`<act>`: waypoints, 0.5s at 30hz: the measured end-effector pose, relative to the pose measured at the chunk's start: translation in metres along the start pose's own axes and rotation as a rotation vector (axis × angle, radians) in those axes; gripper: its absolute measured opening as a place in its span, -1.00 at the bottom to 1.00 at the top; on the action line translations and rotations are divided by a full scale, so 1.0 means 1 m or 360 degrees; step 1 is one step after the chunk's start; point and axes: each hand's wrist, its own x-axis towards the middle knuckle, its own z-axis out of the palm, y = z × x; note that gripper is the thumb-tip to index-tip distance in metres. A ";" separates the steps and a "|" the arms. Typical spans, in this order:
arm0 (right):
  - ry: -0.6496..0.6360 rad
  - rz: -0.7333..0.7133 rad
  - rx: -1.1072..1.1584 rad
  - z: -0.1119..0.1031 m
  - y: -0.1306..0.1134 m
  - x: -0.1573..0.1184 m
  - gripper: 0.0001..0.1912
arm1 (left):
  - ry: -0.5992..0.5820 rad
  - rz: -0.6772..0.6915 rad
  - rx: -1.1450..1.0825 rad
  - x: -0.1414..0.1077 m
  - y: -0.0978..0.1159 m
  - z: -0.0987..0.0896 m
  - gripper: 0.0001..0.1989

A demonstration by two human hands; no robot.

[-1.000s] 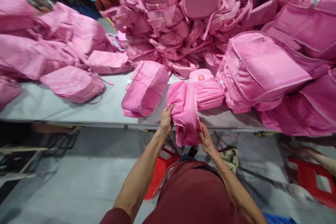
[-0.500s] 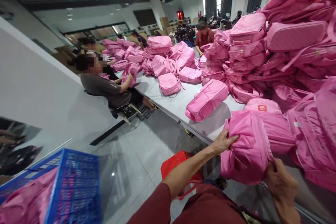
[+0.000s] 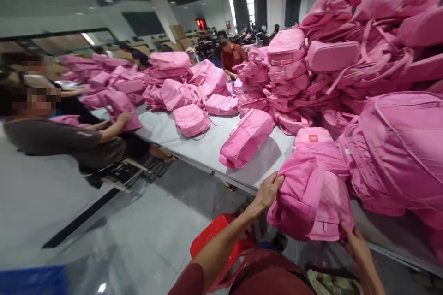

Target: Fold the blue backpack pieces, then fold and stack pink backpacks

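Note:
A pink backpack hangs between my hands at the table's near edge, its front pocket partly facing me. My left hand grips its upper left side, thumb on the fabric. At its lower right corner my right hand is closed on the edge, some fingers hidden behind it. Just behind lies another pink backpack with a red label, partly covered by the held one. A pink bag rests on its side on the white table, left of my hands.
Tall piles of pink backpacks rise at the right. More bags lie along the table, where seated people handle them at the left. Below the table edge stands a red plastic stool or basket; a blue crate shows at bottom left.
The view has swung right, so the scene sits further left. The held backpack has been turned, now showing its front pocket, and both hands still grip it.

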 end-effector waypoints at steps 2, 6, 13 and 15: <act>-0.0053 0.0162 0.0215 -0.019 -0.023 0.000 -0.32 | 0.0056 -0.0017 0.0125 -0.008 0.011 0.011 -0.50; -0.0319 -0.0085 0.0091 -0.041 -0.058 -0.011 -0.43 | 0.0038 -0.0123 0.0292 -0.025 0.018 0.036 -0.25; 0.0018 -0.0448 -0.0620 -0.012 -0.101 -0.030 -0.25 | -0.0073 0.0017 0.0301 -0.014 0.019 0.043 -0.48; 0.0118 -0.0439 -0.0679 0.003 -0.106 -0.028 -0.25 | -0.0115 0.0045 0.0290 -0.011 0.020 0.037 -0.51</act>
